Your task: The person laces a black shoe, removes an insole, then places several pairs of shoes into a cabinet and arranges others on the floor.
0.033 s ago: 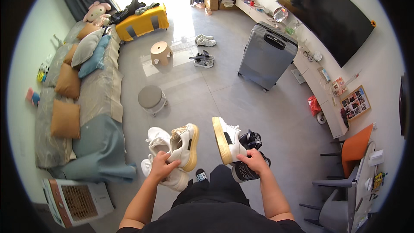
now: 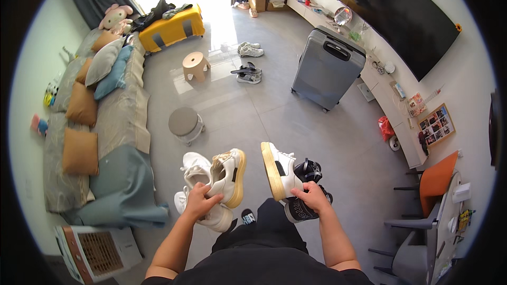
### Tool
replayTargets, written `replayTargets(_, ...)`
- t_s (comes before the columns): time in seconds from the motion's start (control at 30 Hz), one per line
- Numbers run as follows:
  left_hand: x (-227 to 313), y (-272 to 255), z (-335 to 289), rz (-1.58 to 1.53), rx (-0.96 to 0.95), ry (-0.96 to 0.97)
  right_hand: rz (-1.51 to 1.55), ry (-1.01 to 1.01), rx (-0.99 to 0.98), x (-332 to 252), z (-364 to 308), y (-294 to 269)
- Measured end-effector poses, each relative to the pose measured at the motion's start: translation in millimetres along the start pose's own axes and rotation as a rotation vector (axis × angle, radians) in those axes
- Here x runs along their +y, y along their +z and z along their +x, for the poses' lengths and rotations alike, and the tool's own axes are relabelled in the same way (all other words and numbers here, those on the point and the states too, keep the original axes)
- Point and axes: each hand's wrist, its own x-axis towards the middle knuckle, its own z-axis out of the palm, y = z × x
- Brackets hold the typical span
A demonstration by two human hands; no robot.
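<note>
My left hand [image 2: 199, 201] is closed around a bunch of white shoes held above the floor. Among them, a white sneaker [image 2: 228, 178] with a yellowish sole faces inward, and another white shoe [image 2: 196, 168] hangs at its left. My right hand [image 2: 311, 198] grips a second white sneaker [image 2: 278, 171] with the same thick yellowish sole and a black patch. Black footwear [image 2: 308, 171] with straps and a dark shoe [image 2: 300, 210] with pale lettering hang beside and under that hand. My fingers partly hide how the shoes are gripped.
Ahead stand a round grey stool [image 2: 185, 124], a beige stool [image 2: 196, 66], two pairs of grey shoes [image 2: 249, 76] and a grey suitcase [image 2: 328, 68]. A covered sofa [image 2: 124, 113] lines the left, with an air cooler [image 2: 100, 253] nearer me. Chairs [image 2: 435, 184] stand right.
</note>
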Motion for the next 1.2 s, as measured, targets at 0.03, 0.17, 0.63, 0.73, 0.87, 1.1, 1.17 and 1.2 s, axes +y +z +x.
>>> replayTargets(0.03,5,-5,40,0.009,-0.028,0.034,-0.034,-0.01,0.034,-12,24,-3)
replayTargets(0.17,9,-24,186,0.072,-0.19,0.02,0.036,0.054,0.001,-34,149,-7)
replayTargets(0.63,-32,-41,639,0.387,-0.564,0.045,-0.304,0.29,0.148,-108,571,-4)
replayTargets(0.73,-97,-18,713,0.465,-0.682,0.062,-0.324,0.369,0.152,-98,628,24)
replayTargets(0.87,-163,43,834,0.518,-0.951,0.159,-0.302,0.485,0.248,-56,712,44)
replayTargets(1.1,-293,191,991,0.773,-1.242,0.277,-0.378,0.698,0.419,75,874,101)
replayTargets(1.17,-321,230,1019,0.813,-1.281,0.27,-0.399,0.786,0.415,111,907,110)
replayTargets(1.2,-337,248,1026,0.822,-1.283,0.267,-0.433,0.817,0.427,135,918,119)
